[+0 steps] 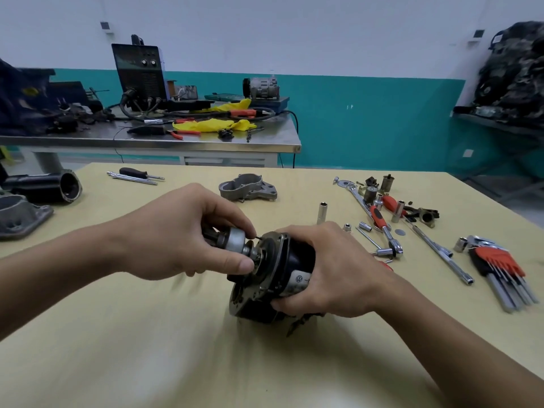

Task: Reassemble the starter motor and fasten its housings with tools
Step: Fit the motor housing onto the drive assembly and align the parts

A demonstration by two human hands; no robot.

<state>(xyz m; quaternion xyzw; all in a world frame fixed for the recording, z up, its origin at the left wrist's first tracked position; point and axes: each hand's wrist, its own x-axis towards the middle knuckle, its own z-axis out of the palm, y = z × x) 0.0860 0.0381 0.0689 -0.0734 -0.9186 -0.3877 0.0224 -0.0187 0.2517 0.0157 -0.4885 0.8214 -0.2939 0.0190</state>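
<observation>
Head view, single frame.

- Starter motor body: black cylinder with a round flange plate on its left end and a white label on its side. It sits at the centre of the yellow tabletop, lying tilted with the flange towards the left. The lower edge is at the tabletop; blur prevents confirming contact.
- Right hand: wraps the starter motor body from the right, fingers over the top, thumb curled under the lower edge. Firm hold.
- Drive clutch: silver drum on the shaft, projecting left from the flange.
- Left hand: fingers and thumb curl around the drive clutch, thumb tip close to the flange, index fingertip just beside a small pin there.
- Nose housing: grey casting, lying on the tabletop beyond the hands, well apart from the motor.
- Left edge: black tubular housing on its side, with a grey cast housing just in front of it.
- Far left-centre: screwdriver beside a thin steel bar.
- Right side: ratchet with an orange grip among loose sockets; one deep socket stands upright near the right hand; extension bar lies diagonally; hex key set in a red holder sits near the right edge.
- Background: steel bench carrying a welder, yellow cloth and pliers.
</observation>
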